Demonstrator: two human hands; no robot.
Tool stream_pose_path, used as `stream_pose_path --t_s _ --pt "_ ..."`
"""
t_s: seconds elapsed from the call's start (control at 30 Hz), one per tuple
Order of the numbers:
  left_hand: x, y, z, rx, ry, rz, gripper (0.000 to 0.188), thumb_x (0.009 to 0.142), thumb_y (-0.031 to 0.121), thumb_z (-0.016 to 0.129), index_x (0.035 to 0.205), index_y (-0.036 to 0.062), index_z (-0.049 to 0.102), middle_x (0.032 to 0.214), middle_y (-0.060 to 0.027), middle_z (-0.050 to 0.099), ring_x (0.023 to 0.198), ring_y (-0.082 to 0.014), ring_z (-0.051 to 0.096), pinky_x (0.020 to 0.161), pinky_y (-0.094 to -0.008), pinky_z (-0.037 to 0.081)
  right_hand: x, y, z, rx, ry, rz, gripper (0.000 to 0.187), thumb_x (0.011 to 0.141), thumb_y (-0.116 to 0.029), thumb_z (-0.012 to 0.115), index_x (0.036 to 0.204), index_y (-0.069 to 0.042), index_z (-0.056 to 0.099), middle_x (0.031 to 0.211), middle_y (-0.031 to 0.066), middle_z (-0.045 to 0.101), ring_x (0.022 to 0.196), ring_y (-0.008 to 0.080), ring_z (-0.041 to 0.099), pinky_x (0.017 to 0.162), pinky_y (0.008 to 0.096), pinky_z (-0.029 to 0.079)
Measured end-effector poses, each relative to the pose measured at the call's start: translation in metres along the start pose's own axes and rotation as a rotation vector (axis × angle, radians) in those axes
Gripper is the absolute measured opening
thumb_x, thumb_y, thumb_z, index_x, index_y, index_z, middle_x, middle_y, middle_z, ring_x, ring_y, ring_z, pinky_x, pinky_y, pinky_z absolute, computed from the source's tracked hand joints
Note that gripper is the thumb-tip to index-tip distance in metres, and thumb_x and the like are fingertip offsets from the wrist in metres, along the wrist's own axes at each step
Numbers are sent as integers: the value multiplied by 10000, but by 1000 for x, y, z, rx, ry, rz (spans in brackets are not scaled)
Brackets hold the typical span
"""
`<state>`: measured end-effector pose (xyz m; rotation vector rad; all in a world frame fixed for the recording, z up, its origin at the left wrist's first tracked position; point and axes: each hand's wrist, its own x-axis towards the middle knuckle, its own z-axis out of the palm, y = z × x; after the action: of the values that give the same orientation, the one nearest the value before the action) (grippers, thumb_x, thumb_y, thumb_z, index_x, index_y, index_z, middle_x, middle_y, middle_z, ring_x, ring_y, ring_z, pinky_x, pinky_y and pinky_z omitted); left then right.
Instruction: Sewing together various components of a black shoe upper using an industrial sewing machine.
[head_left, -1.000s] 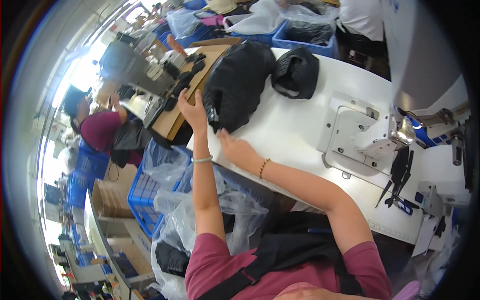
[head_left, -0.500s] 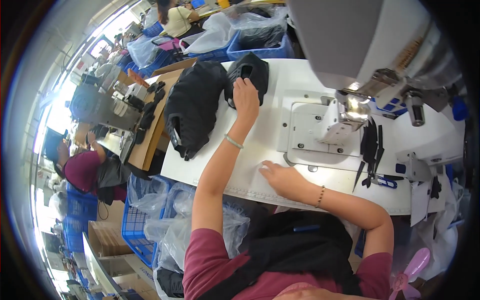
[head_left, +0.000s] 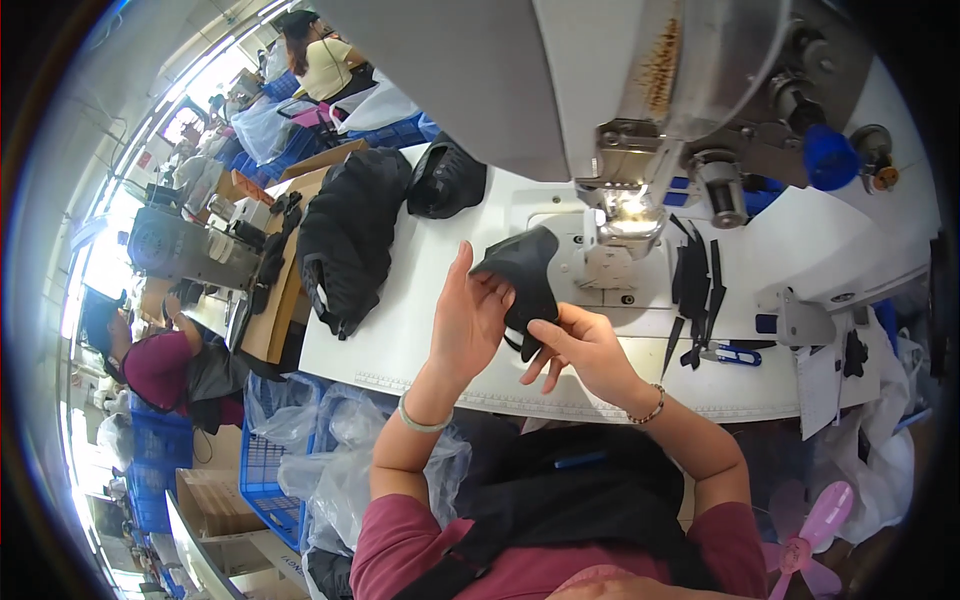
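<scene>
Pinched by the curled right hand [head_left: 590,352] and touched by the loosely open left hand [head_left: 466,322], the black piece [head_left: 537,268] could be snagged, if swung, on the sewing-machine head [head_left: 628,170] at two o'clock.

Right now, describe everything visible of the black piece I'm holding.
The black piece looks like soft, matte fabric, bent into a curved shape, broad above and narrowing below, with a thin strip at its lower left. It's held above the white table. The left hand touches its left side; the right hand pinches its lower end.

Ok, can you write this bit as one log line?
left hand: open against black fabric piece | right hand: pinching its lower end | nearby: sewing machine
</scene>
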<state>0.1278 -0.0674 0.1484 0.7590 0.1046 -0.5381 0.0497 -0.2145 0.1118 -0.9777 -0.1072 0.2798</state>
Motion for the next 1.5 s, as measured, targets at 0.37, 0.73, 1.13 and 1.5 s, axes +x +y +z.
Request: stream_pose_path --t_s 0.37,0.73,1.13,1.5 --pt "17 -20 67 1125 -164 545 240 910 145 530 743 -25 501 571 -9 459 556 -52 413 501 -218 362 -16 -43 -9 -205 366 -469 367 884 -63 548 1106 -28 258 754 160 581 491 179 611 392 229 473" --pt "64 -22 67 1221 -179 590 149 835 13 492 758 -46 605 620 -15 565 583 -45 461 505 -228 362 4 -45 -21 -425 657 -634 324 849 -50 623 804 -74 303 543 -9 466 383 26 410 332 204 286" --pt "64 -27 71 944 -263 650 114 805 -34 477 779 -46 587 688 13 573 646 -38 458 563 -214 375 1 -45 -19 -386 664 -672 481 850 -16 608 555 -113 241 477 -40 399 366 12 326 349 194 203" --pt "59 -47 15 910 -402 1163 128 868 70 525 983 22 496 821 -85 587 717 -125 523 677 -287 422 -35 -32 -42 -614 752 -472 192 847 -83 620 959 -9 483 706 47 579 517 83 545 450 219 417"
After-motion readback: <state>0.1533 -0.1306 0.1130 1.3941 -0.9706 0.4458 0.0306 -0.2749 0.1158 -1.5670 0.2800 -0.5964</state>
